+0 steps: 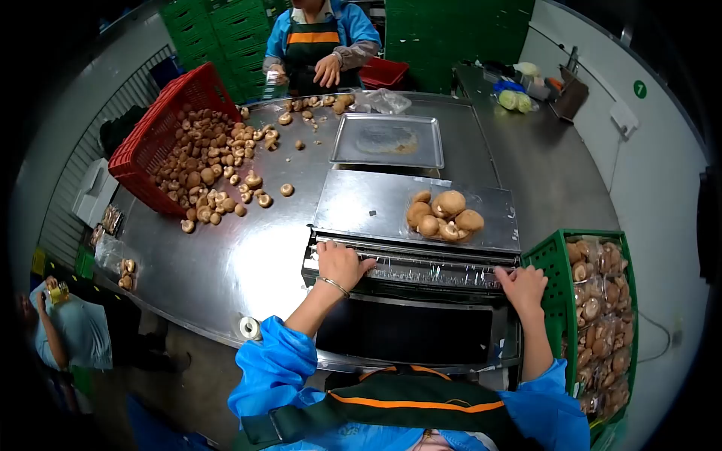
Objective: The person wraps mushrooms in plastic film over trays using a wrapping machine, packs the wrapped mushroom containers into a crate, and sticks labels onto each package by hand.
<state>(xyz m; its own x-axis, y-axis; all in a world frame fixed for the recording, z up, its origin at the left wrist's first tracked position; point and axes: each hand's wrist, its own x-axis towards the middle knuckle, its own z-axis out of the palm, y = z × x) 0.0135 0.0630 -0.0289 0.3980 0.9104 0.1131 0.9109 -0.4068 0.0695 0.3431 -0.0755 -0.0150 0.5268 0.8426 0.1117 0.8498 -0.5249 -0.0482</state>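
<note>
My left hand [340, 266] is at the left end of a film-wrapping machine [410, 289], its fingers bent over the bar and its thumb pointing right. At the right end my right hand [524, 287] is bent in the same way, thumb pointing left. Between them, clear cling film [429, 272] shows as shiny streaks along the roller, and both hands seem to pinch its edge. Behind the bar, a group of brown mushrooms [449, 213] sits on the machine's flat metal plate [361, 203]. Whether a tray lies under them is hard to make out.
A tipped red crate [139, 161] spills mushrooms [210, 158] at left. A metal tray [387, 140] lies farther back. At right stands a green crate [555, 301] of packed mushrooms. A label roll [249, 328] is near the front edge. A co-worker [316, 45] stands opposite; another person is at lower left.
</note>
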